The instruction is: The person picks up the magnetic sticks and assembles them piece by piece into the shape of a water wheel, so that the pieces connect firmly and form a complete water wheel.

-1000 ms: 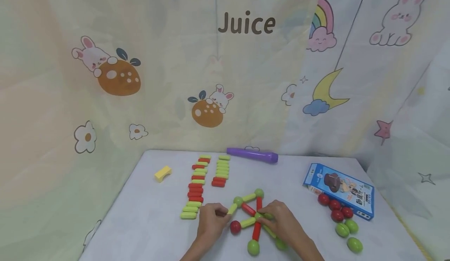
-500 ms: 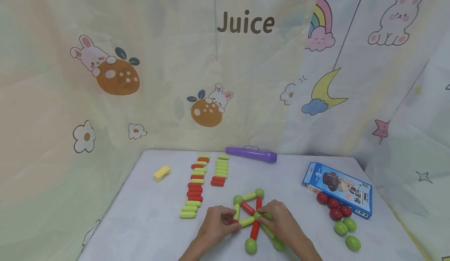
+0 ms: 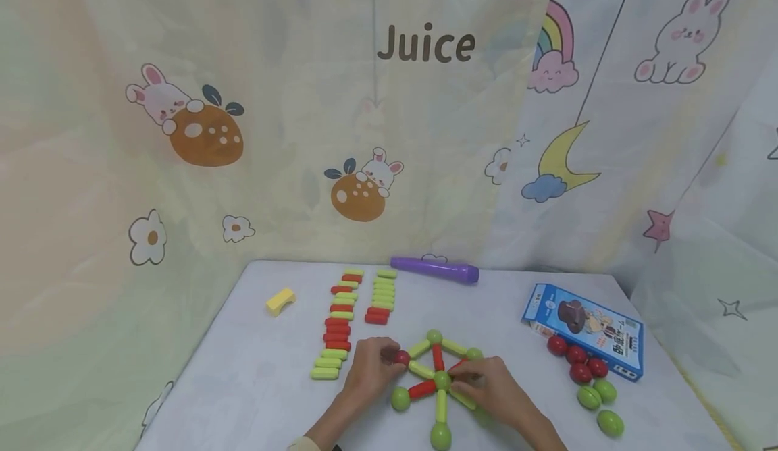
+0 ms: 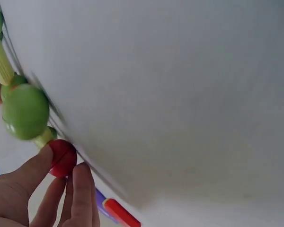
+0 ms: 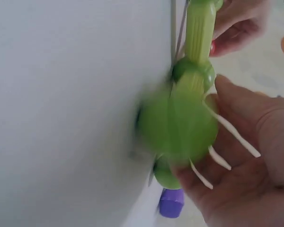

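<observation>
A wheel-like frame of toy rods and balls lies on the table, with red and yellow-green rods (image 3: pixel 441 407) running out from a green centre ball (image 3: pixel 442 381). My left hand (image 3: pixel 372 368) pinches the red ball (image 3: pixel 402 357) on its left rim between thumb and fingers; the left wrist view shows this grip closely. On the other side, my right hand (image 3: pixel 494 389) has thumb and forefinger at the centre ball, and it covers part of the right-hand rods. A blurred green ball (image 5: pixel 177 125) stands before that palm in the right wrist view, hiding the fingertips.
Loose red and yellow-green rods (image 3: pixel 338 329) lie in two columns at left, near a yellow arched block (image 3: pixel 281 301). A purple microphone-shaped stick (image 3: pixel 434 269) is at the back. Right of the frame are a blue box (image 3: pixel 589 326), red balls (image 3: pixel 580 373) and green balls (image 3: pixel 610 423).
The frame has turned clockwise. My left hand went from a rim rod to the red ball, which has moved up and left with it. The right hand stays by the centre.
</observation>
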Motion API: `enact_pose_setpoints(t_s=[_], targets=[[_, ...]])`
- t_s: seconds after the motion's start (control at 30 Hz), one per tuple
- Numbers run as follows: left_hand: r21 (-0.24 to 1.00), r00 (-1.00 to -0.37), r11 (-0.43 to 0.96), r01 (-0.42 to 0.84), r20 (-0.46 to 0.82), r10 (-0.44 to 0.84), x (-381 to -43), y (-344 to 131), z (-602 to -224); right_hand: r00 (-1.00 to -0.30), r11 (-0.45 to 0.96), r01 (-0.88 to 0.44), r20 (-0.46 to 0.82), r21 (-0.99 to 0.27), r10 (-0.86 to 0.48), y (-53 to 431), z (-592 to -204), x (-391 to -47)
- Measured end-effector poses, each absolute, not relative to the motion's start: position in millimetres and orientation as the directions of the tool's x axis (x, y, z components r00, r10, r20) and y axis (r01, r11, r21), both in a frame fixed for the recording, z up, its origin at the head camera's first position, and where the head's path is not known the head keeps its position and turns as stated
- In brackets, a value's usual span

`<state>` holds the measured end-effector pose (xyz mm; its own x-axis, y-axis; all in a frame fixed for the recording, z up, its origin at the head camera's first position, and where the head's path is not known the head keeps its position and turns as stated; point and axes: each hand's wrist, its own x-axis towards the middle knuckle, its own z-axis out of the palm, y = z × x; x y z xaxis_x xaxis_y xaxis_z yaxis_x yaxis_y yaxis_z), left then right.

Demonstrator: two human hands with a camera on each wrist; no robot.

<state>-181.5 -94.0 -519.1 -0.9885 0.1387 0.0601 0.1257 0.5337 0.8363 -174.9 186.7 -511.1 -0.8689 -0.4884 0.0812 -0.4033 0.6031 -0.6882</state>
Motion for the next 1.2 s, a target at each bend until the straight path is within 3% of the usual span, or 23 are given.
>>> enact_pose_setpoints(t_s=[0.17,0.33,0.77,1.0,1.2], targets=[[0.899,-0.997,0.433,0.064,0.071,-0.002,-198,-105,-517,-0.901,0.543,-0.357,0.126,-0.76,-0.416,204,-512,-172],[0.872,-0.976,0.487,0.042,0.139,-0.165,-219,-117,-514,-0.931,0.664,-0.365,0.268,-0.653,-0.249,216,-515,-179],[0.615,-0.978,0.774,0.149,0.205,0.025,-230,-111,-519,-0.877,0.774,-0.481,0.218,-0.412,-0.428,205,-516,-189],[0.64,-0.987,0.76,0.117,0.162,0.016,-224,-108,-519,-0.875,0.781,-0.485,0.22,-0.395,-0.432,203,-517,-189],[0.715,-0.994,0.695,0.07,0.111,-0.014,-199,-111,-512,-0.9,0.81,-0.436,0.193,-0.391,-0.391,204,-516,-186]])
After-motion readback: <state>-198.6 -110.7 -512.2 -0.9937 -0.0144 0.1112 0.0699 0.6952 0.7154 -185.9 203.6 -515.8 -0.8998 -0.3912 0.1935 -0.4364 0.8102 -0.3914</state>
